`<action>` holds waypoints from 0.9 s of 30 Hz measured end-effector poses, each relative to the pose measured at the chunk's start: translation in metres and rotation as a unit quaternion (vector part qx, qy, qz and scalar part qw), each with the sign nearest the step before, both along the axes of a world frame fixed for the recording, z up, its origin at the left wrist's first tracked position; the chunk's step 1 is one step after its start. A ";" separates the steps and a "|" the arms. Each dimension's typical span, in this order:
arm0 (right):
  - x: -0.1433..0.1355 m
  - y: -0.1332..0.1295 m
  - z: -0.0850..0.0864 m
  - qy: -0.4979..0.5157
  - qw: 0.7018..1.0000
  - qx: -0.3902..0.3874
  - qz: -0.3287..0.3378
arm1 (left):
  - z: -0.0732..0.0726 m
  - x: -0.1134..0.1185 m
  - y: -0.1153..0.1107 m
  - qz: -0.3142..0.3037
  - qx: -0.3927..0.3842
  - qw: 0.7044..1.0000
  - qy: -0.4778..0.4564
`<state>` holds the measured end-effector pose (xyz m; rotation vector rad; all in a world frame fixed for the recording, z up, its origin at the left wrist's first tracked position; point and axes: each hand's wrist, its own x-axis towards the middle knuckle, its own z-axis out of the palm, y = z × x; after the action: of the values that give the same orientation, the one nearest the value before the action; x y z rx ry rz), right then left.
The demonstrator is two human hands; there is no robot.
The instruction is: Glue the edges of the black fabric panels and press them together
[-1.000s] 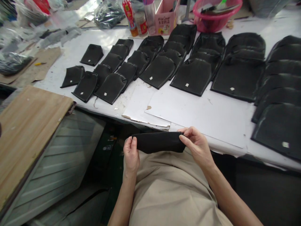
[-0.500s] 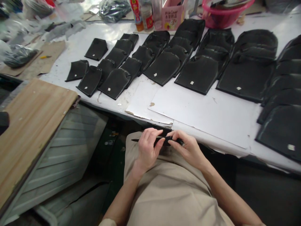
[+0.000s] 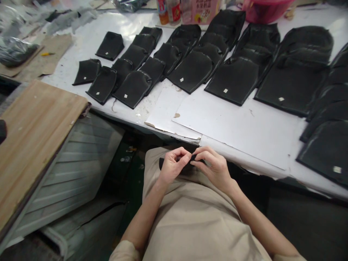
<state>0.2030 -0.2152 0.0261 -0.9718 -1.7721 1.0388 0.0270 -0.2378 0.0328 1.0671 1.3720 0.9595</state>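
Observation:
Both hands meet over my lap, just below the table's front edge, on one thin black leather-like piece (image 3: pixel 161 163). My left hand (image 3: pixel 175 165) pinches it between thumb and fingers, and a dark end of it sticks out to the left. Close beside it, the thumb and fingers of my right hand (image 3: pixel 213 166) are closed on the same piece. Fingers cover most of it, so its full shape is hidden. On the table in front lie overlapping rows of flat black leather-like pieces (image 3: pixel 190 70), several with a small pale sticker.
A white-covered table (image 3: pixel 231 121) spans the view ahead. Along its back stand bottles (image 3: pixel 174 11), a pink box (image 3: pixel 205 11) and a pink basin (image 3: pixel 265 11). To the left are a wooden board (image 3: pixel 38 127) over a pale ribbed panel, a yellow-handled tool (image 3: pixel 47 54) and plastic bags (image 3: pixel 16 50).
My left fingers have closed into a tighter pinch, nearer my right fingertips. The black piece has turned, showing a broader end at left instead of a thin point. The view has tilted slightly downward.

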 end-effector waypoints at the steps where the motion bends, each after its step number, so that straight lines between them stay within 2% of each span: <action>1: 0.000 0.000 -0.001 0.000 1.000 0.007 -0.003 | -0.002 0.000 0.001 0.006 -0.014 1.000 -0.015; 7: 0.003 0.002 -0.008 0.006 1.000 0.010 -0.002 | -0.004 0.002 0.004 0.011 -0.037 0.998 -0.041; 14: 0.005 0.006 -0.005 0.026 1.000 -0.015 -0.001 | -0.001 0.004 0.007 0.007 -0.037 0.999 -0.021; 16: 0.006 0.007 -0.004 0.032 0.998 -0.053 0.004 | -0.001 0.005 0.008 0.011 -0.036 0.999 -0.018; 21: 0.009 0.011 -0.004 0.066 0.975 -0.211 -0.003 | 0.002 0.009 0.008 0.009 -0.051 0.999 -0.016; 27: 0.009 0.015 -0.001 0.047 0.969 -0.243 0.021 | -0.005 0.014 0.005 0.000 -0.035 0.999 0.011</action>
<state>0.2120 -0.1999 0.0250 -1.1571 -1.4924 1.5643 0.0412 -0.2324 0.0278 1.0287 1.4134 0.8962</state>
